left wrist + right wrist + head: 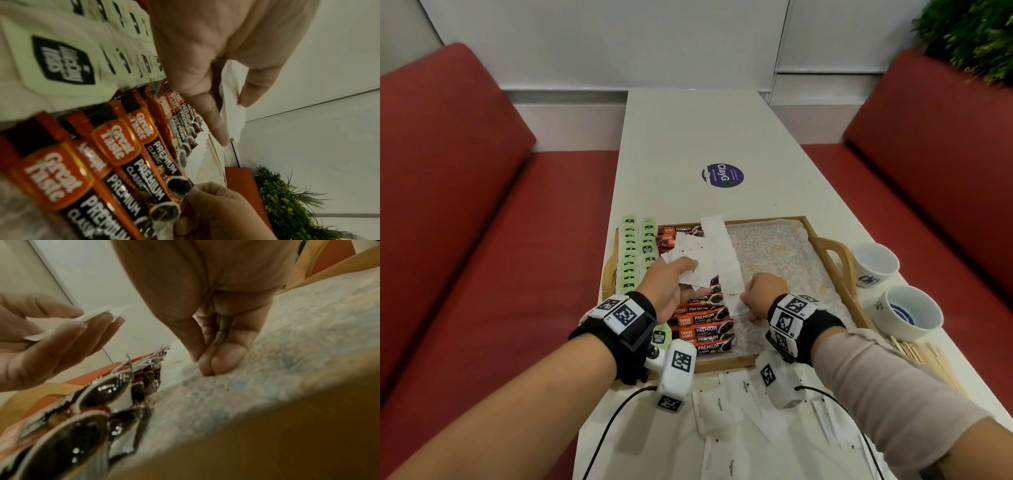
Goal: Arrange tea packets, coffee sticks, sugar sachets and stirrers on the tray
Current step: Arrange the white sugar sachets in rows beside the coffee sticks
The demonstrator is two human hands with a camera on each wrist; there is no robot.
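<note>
The left hand (671, 284) hovers over the wooden tray (856, 298), thumb and fingers pinching a small fan of white sugar sachets (690, 255). Directly under that grip runs a column of coffee sticks (703, 320), red and black, lying side by side; just outside it, toward the tray's left handle, sit two columns of green tea packets (631, 255). On the grip's other side a line of sachets already lies on the tray's patterned liner, touching the coffee sticks' ends.

The right hand (762, 296) is low beside the held fan, its fingertips (216, 365) bunched together and pressed down on the near sachet (734, 294) of that line, at the sachet's edge on the liner; whether they pinch it or only press I cannot tell.

Nearer the person than both grips, off the tray, loose sugar sachets (717, 407) are scattered on the white table (698, 137). Beyond the right hand, past the tray's right handle, stand two white cups (875, 262), and wooden stirrers (924, 354) lie on the table by them. Nothing sits between the hands and the bare liner to the right.
</note>
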